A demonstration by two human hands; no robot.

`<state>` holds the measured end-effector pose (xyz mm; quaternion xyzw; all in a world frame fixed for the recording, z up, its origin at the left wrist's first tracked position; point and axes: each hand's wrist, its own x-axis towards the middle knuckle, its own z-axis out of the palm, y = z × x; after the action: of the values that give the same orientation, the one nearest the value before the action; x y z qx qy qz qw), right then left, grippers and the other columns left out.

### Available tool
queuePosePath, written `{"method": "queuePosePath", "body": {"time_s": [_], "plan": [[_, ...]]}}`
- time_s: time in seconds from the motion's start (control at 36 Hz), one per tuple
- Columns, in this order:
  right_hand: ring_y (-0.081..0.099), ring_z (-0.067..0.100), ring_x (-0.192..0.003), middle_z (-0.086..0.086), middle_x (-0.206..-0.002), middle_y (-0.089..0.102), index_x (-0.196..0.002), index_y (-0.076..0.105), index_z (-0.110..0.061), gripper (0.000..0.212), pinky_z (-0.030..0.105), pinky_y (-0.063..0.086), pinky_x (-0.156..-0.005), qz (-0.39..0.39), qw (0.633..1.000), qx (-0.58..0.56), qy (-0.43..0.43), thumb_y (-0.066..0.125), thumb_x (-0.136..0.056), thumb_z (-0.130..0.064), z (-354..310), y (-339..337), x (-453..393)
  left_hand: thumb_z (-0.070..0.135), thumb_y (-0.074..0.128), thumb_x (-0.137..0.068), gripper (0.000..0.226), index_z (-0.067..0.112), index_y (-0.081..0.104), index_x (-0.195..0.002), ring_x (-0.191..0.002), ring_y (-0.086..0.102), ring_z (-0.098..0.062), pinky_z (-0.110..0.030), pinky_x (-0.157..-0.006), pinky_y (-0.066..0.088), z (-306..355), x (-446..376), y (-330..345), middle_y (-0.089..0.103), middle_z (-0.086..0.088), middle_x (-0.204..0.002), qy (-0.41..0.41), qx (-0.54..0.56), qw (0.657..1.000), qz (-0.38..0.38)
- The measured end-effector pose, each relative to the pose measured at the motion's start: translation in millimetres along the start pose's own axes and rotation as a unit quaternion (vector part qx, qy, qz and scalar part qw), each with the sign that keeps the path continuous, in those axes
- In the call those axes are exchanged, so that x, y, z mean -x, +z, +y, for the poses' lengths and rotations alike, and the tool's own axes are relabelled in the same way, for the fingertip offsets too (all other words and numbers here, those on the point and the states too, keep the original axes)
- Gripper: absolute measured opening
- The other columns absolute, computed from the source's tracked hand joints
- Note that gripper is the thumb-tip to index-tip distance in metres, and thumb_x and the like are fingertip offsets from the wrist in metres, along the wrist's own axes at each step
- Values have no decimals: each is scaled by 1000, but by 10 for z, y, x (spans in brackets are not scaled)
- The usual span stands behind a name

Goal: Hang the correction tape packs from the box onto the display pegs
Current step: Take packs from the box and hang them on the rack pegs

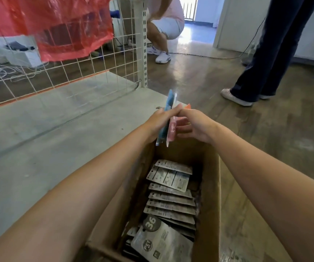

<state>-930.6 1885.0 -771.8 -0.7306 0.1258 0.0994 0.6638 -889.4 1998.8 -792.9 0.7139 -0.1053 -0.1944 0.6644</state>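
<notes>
Both hands meet above the far end of the box (212, 186), holding a small sheaf of packs (168, 121) upright between them. The left hand (157, 121) grips the sheaf from its side, fingers curled round the blue pack at the outside; the right hand (194, 125) comes in from the other side, fingertips pinching at the pink pack next to it. I count a blue pack, a pink one and an orange corner (188, 106) peeping behind the right fingers, so at least three, though how many lie between them I cannot tell.

The sheaf's long axis runs up and away from the person, top ends pointing toward the wire grid (88, 72). No pegs show anywhere; the grid is bare where it can be seen, and a red plastic sheet (57, 25) hangs over its upper part. So the packs have to travel forward, left and upward to hang, and the left hand, being on the grid side, looks the better placed to carry them.

Down in the box the rest of the packs (171, 201) lie flat, overlapping like tiles, printed backs up; roughly ten, not sharply countable. Two other people stand or crouch beyond.
</notes>
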Motion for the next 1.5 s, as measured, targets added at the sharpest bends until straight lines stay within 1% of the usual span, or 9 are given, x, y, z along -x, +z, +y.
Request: {"method": "queuePosePath", "body": {"time_s": [0.08, 0.22, 0.33, 0.47, 0.61, 0.83, 1.17, 1.31, 1.5], "plan": [[54, 25, -112, 10, -118, 56, -116, 58, -10, 30, 40, 50, -92, -25, 999, -11, -19, 40, -94, -2, 23, -39, -27, 16, 59, -93, 32, 7, 53, -122, -105, 62, -27, -39, -93, 50, -92, -11, -154, 64, -14, -115, 7, 30, 999, 17], [58, 21, -109, 7, -112, 60, -103, 63, -10, 42, 30, 53, -80, -10, 998, -45, -52, 35, -88, 17, 21, -133, -74, -9, 56, -87, 33, 8, 56, -115, -85, 66, -21, -32, -73, 57, -133, -44, -365, 66, -9, -107, 21, 87, 989, 118], [61, 20, -102, 10, -115, 61, -106, 56, -12, 15, 26, 53, -71, 87, 996, -11, -26, 55, -93, -4, 60, -149, -131, -3, 66, -83, 31, 14, 58, -108, -89, 67, -21, -40, -78, 57, -135, -76, -495, 67, -3, -103, 30, 103, 983, 147], [60, 18, -105, 0, -113, 64, -119, 55, -19, 38, 36, 51, -82, 35, 999, 17, 6, 66, -88, -38, 89, -144, -128, -1, 74, -76, 49, 10, 53, -120, -87, 69, -17, -37, -71, 59, -115, -81, -466, 67, 0, -102, 41, 111, 983, 139], [59, 24, -112, 4, -120, 64, -122, 53, -15, 40, 48, 46, -98, 55, 998, -23, -17, 70, -86, -23, 72, -138, -125, 5, 65, -88, 32, 13, 55, -117, -85, 67, -13, -33, -72, 58, -106, -113, -404, 67, 1, -102, 43, 107, 985, 126], [63, 21, -98, 5, -118, 60, -114, 43, -17, 30, 35, 54, -71, 151, 983, -76, -65, 62, -91, -9, 39, -242, -113, 14, 66, -89, 24, 10, 60, -112, -99, 67, -27, -43, -88, 55, -131, -124, -657, 68, -10, -110, 18, 106, 975, 193], [63, 24, -106, 6, -121, 60, -129, 44, -17, 39, 46, 54, -91, 73, 991, -88, -71, 60, -94, -15, -73, 44, -114, 25, 52, -98, 11, 15, 57, -99, -82, 66, -22, -36, -73, 56, -16, -36, -680, 67, -7, -99, 29, 101, 971, 217], [65, 20, -91, 3, -97, 63, -93, 50, -16, 8, 44, 54, -90, 48, 990, -107, -75, 58, -95, -17, -165, 173, -87, 21, 41, -103, 19, 18, 56, -91, -76, 63, -20, -32, -68, 51, 127, 55, -708, 65, -6, -91, 12, 103, 970, 222], [66, 15, -81, 7, -101, 68, -108, 57, -9, 23, 27, 55, -66, 30, 987, -84, -134, 63, -92, -25, -718, 504, -10, 17, 44, -101, 20, 15, 59, -88, -84, 59, -25, -39, -83, 47, 699, 324, -870, 65, -11, -94, 63, 55, 960, 265]]}}
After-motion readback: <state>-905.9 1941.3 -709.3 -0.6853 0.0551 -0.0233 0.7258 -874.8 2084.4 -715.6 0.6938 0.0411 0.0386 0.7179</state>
